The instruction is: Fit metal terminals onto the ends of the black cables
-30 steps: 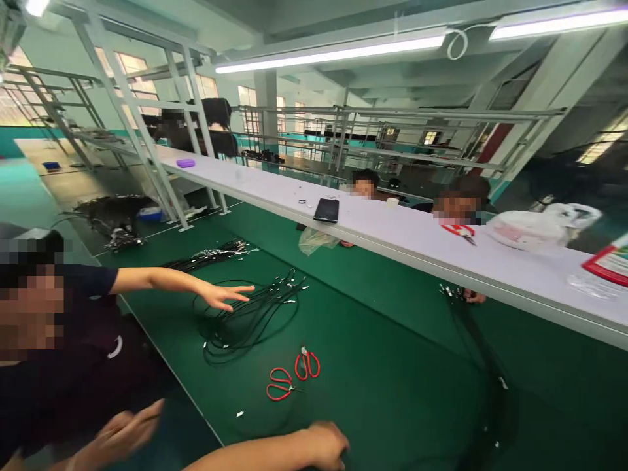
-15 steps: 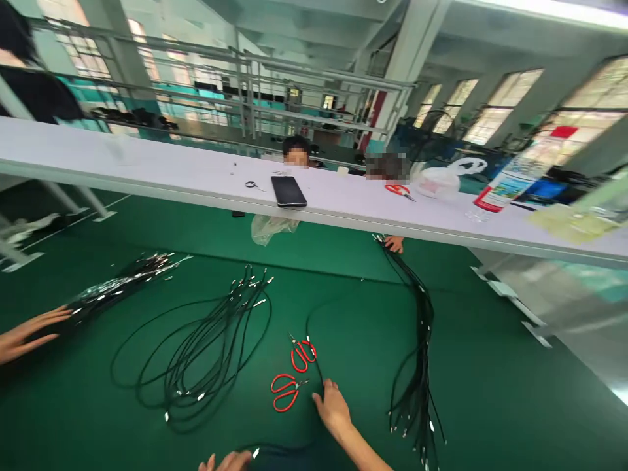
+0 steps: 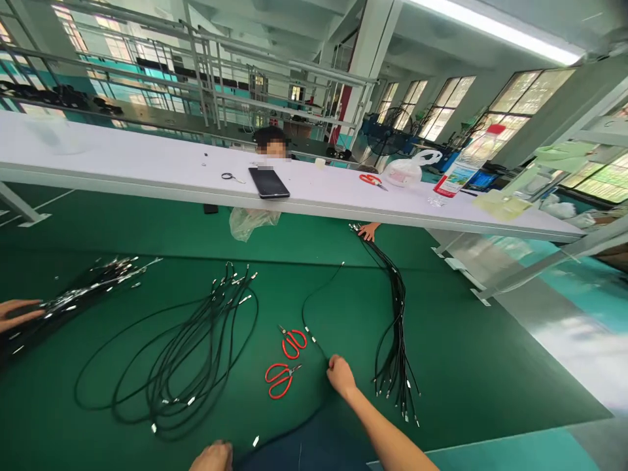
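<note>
Right hand (image 3: pixel 341 376) closed over a thin black cable (image 3: pixel 303 309) on the green-topped counter (image 3: pixel 456 353), the cable curving away toward the far side. Left hand (image 3: pixel 213 456) at the lower margin, cut off by the frame, its grip impossible to tell. Just beyond and left of the right hand, two red-handled scissors (image 3: pixel 293 343) (image 3: pixel 279 381). Further left, a loose coil of black terminal-tipped cables (image 3: pixel 196 366). To the right, a long bundle of black cables (image 3: pixel 395 340) reaches a co-worker's hand (image 3: pixel 367 230) below the raised white shelf (image 3: pixel 122 154). At far left, another co-worker's hand (image 3: pixel 17 314) rests against a dark bundle of metal-tipped cables (image 3: pixel 83 297).
</note>
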